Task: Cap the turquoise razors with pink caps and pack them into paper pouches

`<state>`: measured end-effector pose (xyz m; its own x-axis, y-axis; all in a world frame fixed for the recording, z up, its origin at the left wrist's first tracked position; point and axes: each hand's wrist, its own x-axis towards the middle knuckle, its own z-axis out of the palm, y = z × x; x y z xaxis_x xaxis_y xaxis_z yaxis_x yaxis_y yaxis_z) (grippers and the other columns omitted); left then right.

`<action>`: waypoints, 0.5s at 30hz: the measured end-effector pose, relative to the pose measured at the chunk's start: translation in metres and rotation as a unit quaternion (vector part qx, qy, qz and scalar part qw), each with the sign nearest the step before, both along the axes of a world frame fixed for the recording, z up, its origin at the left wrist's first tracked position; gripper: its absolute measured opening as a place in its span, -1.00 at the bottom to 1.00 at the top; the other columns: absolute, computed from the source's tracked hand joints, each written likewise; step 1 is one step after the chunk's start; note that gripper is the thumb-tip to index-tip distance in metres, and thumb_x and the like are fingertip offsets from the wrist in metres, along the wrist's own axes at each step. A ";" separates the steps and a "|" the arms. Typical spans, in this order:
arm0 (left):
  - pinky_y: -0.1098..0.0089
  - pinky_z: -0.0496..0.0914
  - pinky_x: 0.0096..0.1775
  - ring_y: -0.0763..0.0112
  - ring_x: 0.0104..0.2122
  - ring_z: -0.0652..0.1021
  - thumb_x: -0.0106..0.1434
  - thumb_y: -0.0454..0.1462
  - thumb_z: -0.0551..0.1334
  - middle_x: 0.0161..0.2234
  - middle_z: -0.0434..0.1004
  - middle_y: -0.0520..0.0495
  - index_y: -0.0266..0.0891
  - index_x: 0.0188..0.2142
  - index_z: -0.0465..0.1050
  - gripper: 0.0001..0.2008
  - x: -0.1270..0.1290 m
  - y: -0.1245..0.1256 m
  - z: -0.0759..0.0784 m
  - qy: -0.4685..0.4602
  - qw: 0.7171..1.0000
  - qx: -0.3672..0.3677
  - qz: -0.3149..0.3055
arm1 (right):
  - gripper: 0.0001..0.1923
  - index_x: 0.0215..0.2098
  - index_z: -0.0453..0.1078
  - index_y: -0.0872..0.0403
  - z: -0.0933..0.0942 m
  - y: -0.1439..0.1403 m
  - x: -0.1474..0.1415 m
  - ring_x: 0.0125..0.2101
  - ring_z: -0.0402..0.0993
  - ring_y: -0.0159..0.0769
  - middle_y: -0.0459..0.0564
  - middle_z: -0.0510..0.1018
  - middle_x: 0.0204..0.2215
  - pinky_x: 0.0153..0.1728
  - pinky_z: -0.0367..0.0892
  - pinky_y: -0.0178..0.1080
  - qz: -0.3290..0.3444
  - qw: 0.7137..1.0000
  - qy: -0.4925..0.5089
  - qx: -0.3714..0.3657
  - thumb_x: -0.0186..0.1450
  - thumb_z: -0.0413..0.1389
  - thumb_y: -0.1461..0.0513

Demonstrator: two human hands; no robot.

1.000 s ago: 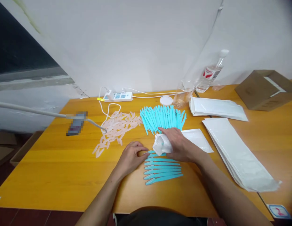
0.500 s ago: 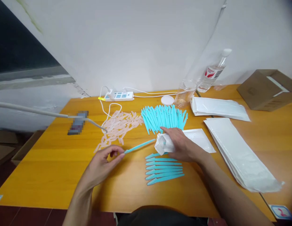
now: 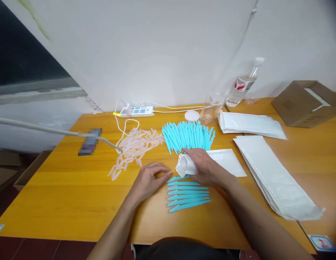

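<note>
My right hand (image 3: 204,164) is closed around a white plastic bag (image 3: 222,160), bunching its crumpled mouth, which faces left. My left hand (image 3: 151,178) is just left of that mouth, fingers curved, thumb and forefinger slightly apart, and nothing shows between them. Under and in front of my right hand lies a row of several turquoise eyebrow razors (image 3: 188,198), their handles roughly parallel. Behind the bag spreads a dense pile of the same razors (image 3: 188,135). The inside of the bag is hidden.
Pale pink plastic pieces (image 3: 138,144) lie scattered left of the pile. More white bags (image 3: 273,173) are stacked on the right. At the back stand a power strip (image 3: 142,111), a clear tub (image 3: 211,108), a water bottle (image 3: 242,88) and a cardboard box (image 3: 295,104). A phone (image 3: 90,142) lies left.
My left hand has moved right to the bag's mouth. The turquoise razor it held is no longer visible in its fingers. My right hand keeps its grip on the bag.
</note>
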<state>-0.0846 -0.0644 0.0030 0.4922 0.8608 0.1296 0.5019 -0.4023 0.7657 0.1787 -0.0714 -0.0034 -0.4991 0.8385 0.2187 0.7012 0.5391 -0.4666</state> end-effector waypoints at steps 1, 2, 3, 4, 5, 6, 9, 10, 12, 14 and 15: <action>0.34 0.43 -0.13 0.31 -0.22 0.59 0.30 -0.22 0.33 -0.25 0.64 -0.04 -0.13 -0.22 0.63 -0.90 -0.007 -0.004 0.000 0.033 0.999 -0.009 -0.007 | -0.08 0.35 0.06 0.16 0.000 0.000 0.000 0.11 0.32 0.13 0.25 0.42 0.10 0.12 0.24 0.12 0.002 1.000 0.004 0.001 0.04 0.24 0.30; 0.33 0.42 -0.13 0.29 -0.22 0.59 0.28 -0.21 0.35 -0.26 0.63 -0.04 -0.12 -0.23 0.64 -0.90 -0.011 -0.007 0.000 0.061 0.998 -0.013 -0.012 | -0.08 0.35 0.05 0.16 0.000 0.000 0.001 0.12 0.31 0.13 0.26 0.41 0.11 0.13 0.23 0.12 0.002 1.000 0.008 0.003 0.05 0.23 0.30; 0.32 0.41 -0.13 0.27 -0.22 0.58 0.28 -0.22 0.35 -0.27 0.63 -0.04 -0.12 -0.24 0.64 -0.91 -0.012 -0.010 0.000 0.082 0.996 -0.015 -0.013 | -0.07 0.36 0.05 0.16 0.001 0.000 0.001 0.13 0.31 0.12 0.26 0.40 0.12 0.14 0.23 0.11 0.003 1.000 0.011 0.004 0.05 0.23 0.30; 0.32 0.40 -0.14 0.27 -0.22 0.57 0.28 -0.23 0.34 -0.28 0.62 -0.04 -0.12 -0.25 0.64 -0.91 -0.011 -0.011 -0.001 0.096 0.995 -0.017 -0.014 | -0.07 0.36 0.04 0.16 0.001 0.000 0.001 0.13 0.30 0.12 0.26 0.40 0.13 0.15 0.22 0.11 0.003 1.000 0.013 0.005 0.05 0.23 0.31; 0.32 0.39 -0.14 0.27 -0.22 0.57 0.29 -0.24 0.32 -0.29 0.61 -0.04 -0.12 -0.28 0.64 -0.92 -0.008 -0.012 -0.001 0.104 0.994 -0.019 -0.014 | -0.07 0.36 0.03 0.16 0.001 0.000 0.001 0.13 0.30 0.11 0.26 0.40 0.13 0.15 0.23 0.11 0.003 1.000 0.016 0.006 0.05 0.23 0.31; 0.32 0.38 -0.14 0.27 -0.22 0.56 0.31 -0.26 0.30 -0.30 0.60 -0.04 -0.13 -0.29 0.62 -0.91 -0.005 -0.012 -0.001 0.108 0.994 -0.021 -0.016 | -0.06 0.36 0.03 0.15 0.001 0.000 0.001 0.13 0.30 0.11 0.25 0.40 0.13 0.15 0.23 0.11 0.002 1.000 0.018 0.005 0.05 0.23 0.31; 0.32 0.36 -0.12 0.28 -0.20 0.54 0.33 -0.28 0.27 -0.28 0.58 -0.04 -0.16 -0.31 0.55 -0.92 0.000 -0.012 -0.002 0.106 0.993 -0.022 -0.036 | -0.08 0.37 0.02 0.14 0.000 0.000 0.002 0.13 0.30 0.11 0.24 0.40 0.11 0.14 0.24 0.11 -0.007 1.000 0.023 0.008 0.08 0.23 0.29; 0.32 0.36 -0.12 0.28 -0.20 0.53 0.33 -0.29 0.26 -0.28 0.57 -0.04 -0.17 -0.30 0.53 -0.92 -0.002 -0.013 -0.002 0.103 0.994 -0.021 -0.041 | -0.08 0.37 0.01 0.14 0.000 0.000 0.003 0.13 0.30 0.11 0.24 0.41 0.11 0.14 0.24 0.12 -0.010 1.000 0.025 0.009 0.09 0.23 0.28; 0.33 0.35 -0.14 0.30 -0.24 0.52 0.35 -0.28 0.23 -0.30 0.55 -0.03 -0.18 -0.29 0.49 -0.92 -0.013 -0.015 -0.002 0.095 0.994 -0.027 -0.044 | -0.09 0.37 0.01 0.12 -0.001 0.000 0.004 0.12 0.31 0.11 0.23 0.41 0.10 0.14 0.23 0.13 -0.011 0.999 0.029 0.011 0.10 0.22 0.29; 0.36 0.36 -0.18 0.34 -0.28 0.51 0.38 -0.25 0.21 -0.31 0.54 -0.02 -0.18 -0.27 0.48 -0.90 -0.032 -0.018 0.001 0.073 0.996 -0.050 -0.026 | -0.07 0.37 0.00 0.11 -0.002 0.000 0.006 0.11 0.32 0.11 0.22 0.42 0.09 0.14 0.24 0.13 -0.010 0.999 0.033 0.009 0.08 0.21 0.31; 0.37 0.36 -0.20 0.36 -0.29 0.50 0.38 -0.22 0.20 -0.31 0.53 -0.01 -0.18 -0.25 0.47 -0.89 -0.044 -0.019 0.003 0.056 0.996 -0.064 -0.008 | -0.06 0.37 0.00 0.10 -0.002 0.000 0.006 0.11 0.32 0.11 0.21 0.42 0.09 0.13 0.25 0.13 -0.011 0.999 0.035 0.007 0.06 0.21 0.32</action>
